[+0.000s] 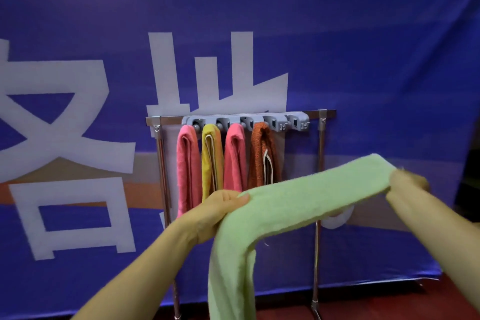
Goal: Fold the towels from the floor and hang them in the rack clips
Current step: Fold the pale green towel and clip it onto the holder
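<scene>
Your left hand (220,212) fingers (240,199) close over the green towel (306,201). Your right hand (407,184) pinches its far end. The towel's long axis runs left-right, rising rightward, one end hanging down.

A person's left hand (220,212) and right hand (407,184) hold a long folded light green towel (306,199) stretched between them, its left end drooping toward the floor. Behind it stands a metal rack (321,143) with a grey strip of clips (275,121). Four folded towels hang there side by side: pink towel (186,163), yellow towel (211,156), second pink towel (234,156), orange towel (262,153), against a blue banner (363,47) with large white characters.
</scene>
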### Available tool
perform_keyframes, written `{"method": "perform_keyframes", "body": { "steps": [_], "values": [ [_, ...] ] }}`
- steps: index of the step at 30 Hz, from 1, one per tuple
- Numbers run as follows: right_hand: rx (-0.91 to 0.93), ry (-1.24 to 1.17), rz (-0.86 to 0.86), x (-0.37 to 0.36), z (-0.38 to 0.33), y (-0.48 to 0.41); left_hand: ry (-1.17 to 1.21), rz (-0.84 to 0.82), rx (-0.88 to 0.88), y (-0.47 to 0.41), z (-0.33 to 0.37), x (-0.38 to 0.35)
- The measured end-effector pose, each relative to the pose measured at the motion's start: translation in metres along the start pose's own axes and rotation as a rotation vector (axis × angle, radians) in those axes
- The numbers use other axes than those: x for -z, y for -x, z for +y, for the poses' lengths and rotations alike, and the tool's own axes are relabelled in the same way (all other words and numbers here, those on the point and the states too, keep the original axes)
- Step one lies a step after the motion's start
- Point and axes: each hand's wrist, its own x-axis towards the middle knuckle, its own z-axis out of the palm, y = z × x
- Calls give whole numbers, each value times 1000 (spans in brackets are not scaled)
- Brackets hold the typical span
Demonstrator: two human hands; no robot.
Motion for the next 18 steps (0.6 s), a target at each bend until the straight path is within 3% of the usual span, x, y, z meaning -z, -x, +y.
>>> {"method": "perform_keyframes", "body": {
  "steps": [3,5,7,9,10,12,15,18],
  "values": [
    [-215,-6,-87,22,36,65,-3,39,-62,-7,16,-4],
    [-349,109,-252,31,59,106,13,65,-88,-12,27,-11],
    [-363,417,-425,36,70,122,-16,37,-102,-16,36,-18],
    [-269,844,-615,33,67,142,-77,-13,-103,-18,40,-23],
    [-181,942,-711,29,61,155,-102,-37,-91,-19,41,-26],
    [-4,751,-894,9,41,180,-157,-96,-63,-20,45,-33],
    [25,213,-1204,-20,11,213,-239,-172,-30,-21,48,-39],
    [78,249,-1364,-45,-3,226,-264,-142,-35,-19,51,-38]
  ]
}}
